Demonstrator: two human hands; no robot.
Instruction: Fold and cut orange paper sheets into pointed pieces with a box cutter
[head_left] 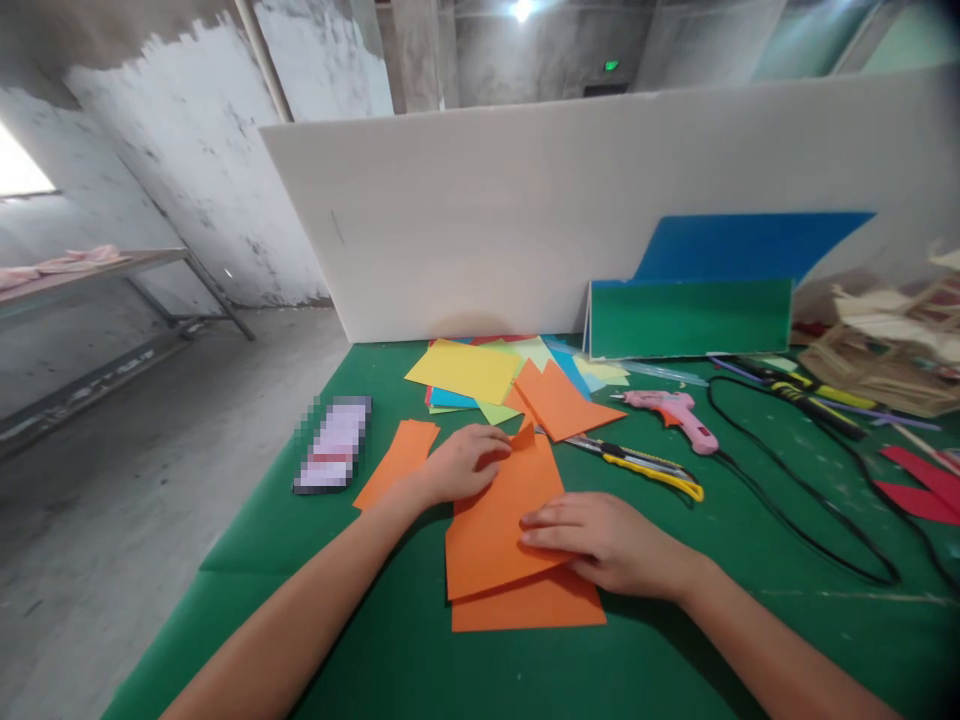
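Orange paper sheet (499, 535) lies on the green desk (375, 660), in from its left edge, overlapping a second orange sheet (536, 608). The left hand (465, 465) rests on its upper part, fingers curved and apart from the thumb, just beside an upturned flap (523, 437). The right hand (619, 540) lies across its right margin, fingers close together on top; whether the thumb pinches the paper I cannot tell. Smaller orange pieces (394, 465) and a pixelated slab (335, 445) sit toward the desk's left edge. Coloured papers (465, 370) lie near the far edge, a yellow utility knife (646, 467) and pink glue gun (686, 420) to their right.
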